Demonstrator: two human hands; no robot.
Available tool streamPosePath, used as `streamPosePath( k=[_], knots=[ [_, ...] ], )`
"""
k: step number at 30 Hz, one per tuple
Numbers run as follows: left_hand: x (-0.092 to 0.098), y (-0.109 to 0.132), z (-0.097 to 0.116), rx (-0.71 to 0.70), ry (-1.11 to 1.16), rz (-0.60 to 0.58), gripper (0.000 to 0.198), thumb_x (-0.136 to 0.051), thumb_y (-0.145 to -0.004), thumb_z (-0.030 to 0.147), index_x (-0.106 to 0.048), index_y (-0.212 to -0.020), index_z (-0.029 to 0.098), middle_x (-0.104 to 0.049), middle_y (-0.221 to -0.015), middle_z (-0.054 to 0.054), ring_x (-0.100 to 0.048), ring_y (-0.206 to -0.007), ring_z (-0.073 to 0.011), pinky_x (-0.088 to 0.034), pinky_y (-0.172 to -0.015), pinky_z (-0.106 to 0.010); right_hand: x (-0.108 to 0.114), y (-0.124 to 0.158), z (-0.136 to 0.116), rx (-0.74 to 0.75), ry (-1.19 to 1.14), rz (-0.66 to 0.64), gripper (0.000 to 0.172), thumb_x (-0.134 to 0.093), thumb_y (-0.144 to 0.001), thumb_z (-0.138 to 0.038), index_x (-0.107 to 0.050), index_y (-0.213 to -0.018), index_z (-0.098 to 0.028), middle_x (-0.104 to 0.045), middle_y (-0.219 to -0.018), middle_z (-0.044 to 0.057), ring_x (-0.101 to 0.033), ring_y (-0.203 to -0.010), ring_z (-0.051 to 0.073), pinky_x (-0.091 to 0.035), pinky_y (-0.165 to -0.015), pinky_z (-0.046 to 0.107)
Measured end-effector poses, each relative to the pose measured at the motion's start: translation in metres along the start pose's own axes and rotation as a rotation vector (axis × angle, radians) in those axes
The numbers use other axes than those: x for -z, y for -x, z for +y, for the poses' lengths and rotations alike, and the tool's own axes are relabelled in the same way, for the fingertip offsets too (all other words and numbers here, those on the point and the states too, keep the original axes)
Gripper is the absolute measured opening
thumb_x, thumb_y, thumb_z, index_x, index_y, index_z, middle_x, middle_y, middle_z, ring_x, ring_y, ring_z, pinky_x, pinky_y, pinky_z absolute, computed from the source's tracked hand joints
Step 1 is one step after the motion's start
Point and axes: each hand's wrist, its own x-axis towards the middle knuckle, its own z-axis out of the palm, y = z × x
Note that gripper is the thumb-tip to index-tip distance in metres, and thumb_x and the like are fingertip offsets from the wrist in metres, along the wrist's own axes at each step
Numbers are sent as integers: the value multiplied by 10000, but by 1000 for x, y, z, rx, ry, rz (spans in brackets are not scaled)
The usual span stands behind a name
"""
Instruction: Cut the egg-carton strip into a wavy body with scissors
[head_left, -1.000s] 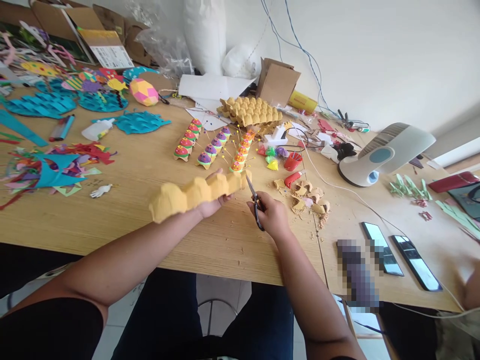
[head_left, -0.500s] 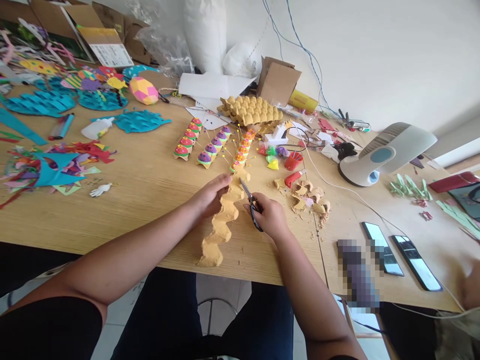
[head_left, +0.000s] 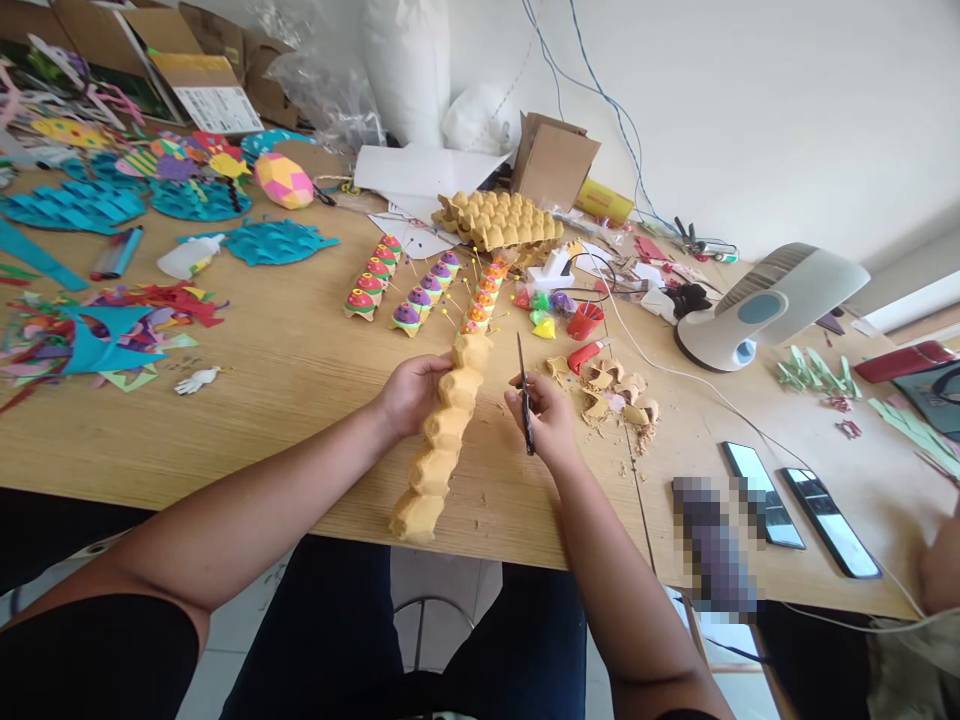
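Note:
A strip of yellow egg carton (head_left: 441,432), several bumps long, is gripped by its left side in my left hand (head_left: 411,396). Its bumps face up, and its near end hangs close to the table's front edge. My right hand (head_left: 551,420) holds black-handled scissors (head_left: 525,395), blades pointing away from me and apart from the carton. Beyond the strip's far end stand three painted carton caterpillars: an orange one (head_left: 484,297), a purple one (head_left: 425,293) and a red-and-green one (head_left: 375,278), with pin-like feelers visible on some.
Carton scraps (head_left: 607,385) and crumbs lie right of my right hand. A whole egg tray (head_left: 499,220) sits at the back. A white fan (head_left: 772,300), phones (head_left: 763,495) and a cable are at right; paper strips (head_left: 112,340) pile at left. Another person's arm (head_left: 941,560) shows at the right edge.
The carton strip has rolled in my left hand, so its bumps now face up instead of its wavy side. The scissors have moved away from it to the right and turned more upright in view.

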Motion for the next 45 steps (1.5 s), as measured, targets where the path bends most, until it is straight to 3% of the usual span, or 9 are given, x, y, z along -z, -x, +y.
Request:
streamPosePath(
  k=[4, 7, 14, 19, 25, 33, 38, 45],
  knots=[
    [7, -1, -1, -25, 9, -136, 259, -552, -899, 411, -681, -930, 188, -691, -780, -90, -657, -610, -219, -521, -537, -310, -2, 2, -5, -4, -21, -74, 397, -725, -806, -535, -607, -995, -207, -481, -670, -53, -410, -597, 111, -322, -563, 249],
    [7, -1, -3, -24, -8, -169, 377, -539, -939, 540, -683, -969, 193, -709, -843, -91, -671, -648, -211, -525, -547, -293, -4, 3, -6, -9, -25, -117, 401, -712, -810, -546, -595, -993, -209, -486, -682, -50, -409, -603, 116, -330, -560, 252],
    [0, 0, -8, -53, -83, -187, 399, -487, -1009, 513, -680, -1033, 164, -717, -792, -73, -681, -597, -175, -538, -523, -250, -2, 3, 0, 65, 153, -126, 319, -675, -863, -461, -583, -1068, -233, -541, -764, -33, -504, -682, 147, -417, -647, 277],
    [-2, 2, -6, -86, -98, -149, 398, -521, -997, 511, -686, -1002, 149, -728, -807, -77, -690, -605, -163, -537, -515, -225, -2, 1, 6, 121, 252, -46, 346, -648, -892, -450, -572, -1145, -226, -621, -837, 2, -582, -772, 180, -473, -726, 308],
    [-1, 1, 1, 35, -121, -112, 426, -572, -950, 585, -685, -923, 176, -665, -682, -42, -619, -522, -135, -476, -435, -189, 4, -5, 9, 371, 564, 105, 409, -702, -878, -463, -603, -1180, -206, -701, -1036, 100, -634, -971, 267, -489, -867, 397],
    [14, -9, -3, 135, -183, 0, 538, -550, -896, 715, -693, -814, 202, -608, -600, -28, -548, -429, -123, -408, -381, -199, 9, -5, 4, 548, 739, 50, 364, -714, -904, -460, -666, -1168, -213, -729, -936, 83, -650, -918, 264, -493, -828, 374],
    [15, -11, -3, 147, -209, -23, 544, -586, -855, 743, -693, -815, 211, -599, -575, -17, -520, -410, -120, -383, -365, -198, 9, -5, 5, 562, 765, 23, 335, -694, -925, -456, -681, -1153, -211, -723, -869, 69, -634, -863, 250, -475, -790, 355],
    [12, -10, 0, 179, -207, -6, 508, -616, -858, 711, -674, -797, 210, -580, -569, -7, -519, -402, -111, -373, -354, -185, 12, -6, 8, 561, 775, -8, 202, -640, -959, -318, -699, -1122, -214, -704, -823, 53, -599, -811, 224, -446, -761, 329]
  ],
)
